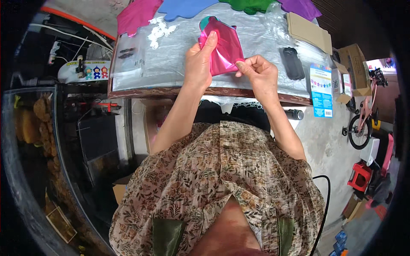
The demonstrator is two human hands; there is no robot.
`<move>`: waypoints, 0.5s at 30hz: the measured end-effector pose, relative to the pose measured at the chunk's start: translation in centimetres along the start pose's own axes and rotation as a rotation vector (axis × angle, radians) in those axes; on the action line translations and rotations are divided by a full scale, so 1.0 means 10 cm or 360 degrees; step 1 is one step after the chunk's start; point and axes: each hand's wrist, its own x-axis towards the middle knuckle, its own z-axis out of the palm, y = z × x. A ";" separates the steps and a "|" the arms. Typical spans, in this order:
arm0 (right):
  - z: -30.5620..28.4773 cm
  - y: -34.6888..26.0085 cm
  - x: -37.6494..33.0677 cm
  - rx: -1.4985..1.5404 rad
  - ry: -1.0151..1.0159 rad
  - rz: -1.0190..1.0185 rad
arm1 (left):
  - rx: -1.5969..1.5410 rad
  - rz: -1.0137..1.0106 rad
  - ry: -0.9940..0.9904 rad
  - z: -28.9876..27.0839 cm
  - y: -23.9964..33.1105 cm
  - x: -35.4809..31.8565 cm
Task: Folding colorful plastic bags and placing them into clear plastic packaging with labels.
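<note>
My left hand point(198, 65) is closed on a folded, shiny pink foil piece point(226, 48), with the thumb lying along its face. A teal part point(206, 22) shows at its far end. My right hand point(263, 80) pinches the near right corner of the same foil between thumb and fingers. Both hands are over the near side of the table point(173, 79), which has a silvery plastic cover. Flat foil pieces lie along its far side: pink point(136, 17), blue point(185, 7), green point(248, 5) and purple point(301, 7).
Left of my hands lies a white string bundle point(160, 32). To the right are a black plastic case point(293, 63), tan cardboard sheets point(308, 33) and a blue printed card point(321, 90) over the table edge. A pink bicycle point(363, 121) and red stool point(359, 176) stand farther right.
</note>
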 end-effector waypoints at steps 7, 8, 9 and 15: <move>0.16 -0.23 0.10 -0.0250 0.0185 -0.0256 | 0.0079 0.0038 -0.0092 0.00 0.03 -0.06; 0.20 -0.26 0.12 -0.0353 0.0240 -0.0383 | 0.0051 0.0013 -0.0126 0.01 0.01 -0.07; 0.23 -0.28 0.13 -0.0457 0.0289 -0.0508 | 0.0024 -0.0008 -0.0154 0.00 0.01 -0.09; 0.20 -0.34 0.13 -0.0063 0.0133 -0.0329 | 0.0051 -0.0002 -0.0214 -0.04 0.04 -0.14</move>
